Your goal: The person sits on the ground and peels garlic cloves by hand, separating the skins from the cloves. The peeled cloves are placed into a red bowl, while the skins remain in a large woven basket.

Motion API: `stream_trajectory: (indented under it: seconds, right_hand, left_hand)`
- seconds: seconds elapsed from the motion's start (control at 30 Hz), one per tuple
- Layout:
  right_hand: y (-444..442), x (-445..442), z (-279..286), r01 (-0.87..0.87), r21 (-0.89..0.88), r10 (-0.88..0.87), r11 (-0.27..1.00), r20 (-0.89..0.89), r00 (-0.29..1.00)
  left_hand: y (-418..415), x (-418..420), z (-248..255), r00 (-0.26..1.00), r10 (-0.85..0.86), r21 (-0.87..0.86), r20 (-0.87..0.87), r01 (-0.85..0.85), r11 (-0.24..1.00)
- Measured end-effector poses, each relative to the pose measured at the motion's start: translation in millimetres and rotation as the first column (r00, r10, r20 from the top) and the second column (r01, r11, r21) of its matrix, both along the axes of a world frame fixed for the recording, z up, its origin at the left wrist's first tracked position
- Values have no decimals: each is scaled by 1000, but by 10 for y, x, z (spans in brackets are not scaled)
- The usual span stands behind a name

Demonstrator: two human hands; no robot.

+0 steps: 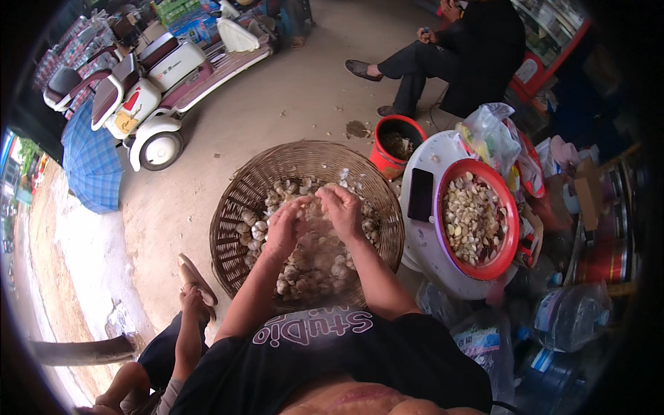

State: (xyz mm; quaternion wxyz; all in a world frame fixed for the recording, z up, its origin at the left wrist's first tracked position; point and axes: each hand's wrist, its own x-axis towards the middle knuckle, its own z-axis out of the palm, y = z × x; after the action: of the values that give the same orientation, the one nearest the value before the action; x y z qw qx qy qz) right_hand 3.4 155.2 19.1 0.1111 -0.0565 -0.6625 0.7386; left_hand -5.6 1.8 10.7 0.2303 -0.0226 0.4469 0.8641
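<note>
A round wicker basket (307, 148) stands before me, with many whole garlic bulbs (290, 272) and loose papery skins in it. Over its middle, my left hand (286, 224) and my right hand (342, 210) come close together with bent fingers and thumbs drawn in. Whatever is between the fingertips is too small and blurred to make out. On the right, a red plastic basin (511, 207) holds many separated garlic cloves (469, 223). The basin rests on a white round stool or small table (423, 244).
A black phone (420, 194) lies beside the basin. Behind it stands a red bucket (386, 155) containing scraps. A seated person (456, 62) is at the far right, another person's hand (191, 296) at lower left. Plastic bottles (570, 316), a scooter (155, 93) and an umbrella (92, 161) stand around.
</note>
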Motion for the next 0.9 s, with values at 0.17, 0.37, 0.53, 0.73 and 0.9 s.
stream_trajectory:
  seconds: [0.17,0.37,0.53,0.73,0.9]
  right_hand:
    - [248,-62,-41,6,-761,-70,649,-51,996]
    - [282,-37,-246,-143,-850,243,506,-19,970]
    - [24,0,-141,-116,-736,352,667,175,919]
    - [53,57,-95,-191,-421,324,886,271,906]
    - [-55,40,-226,-145,-341,247,929,279,928]
  left_hand:
    - [-55,-16,-53,989,-64,218,134,33,975]
    - [-44,-2,-134,957,-184,610,225,9,792]
    - [-144,-46,-288,969,-196,595,151,69,801]
    - [-35,51,-152,996,-42,-32,-79,40,999]
    - [129,164,-54,954,5,-361,-301,-119,925]
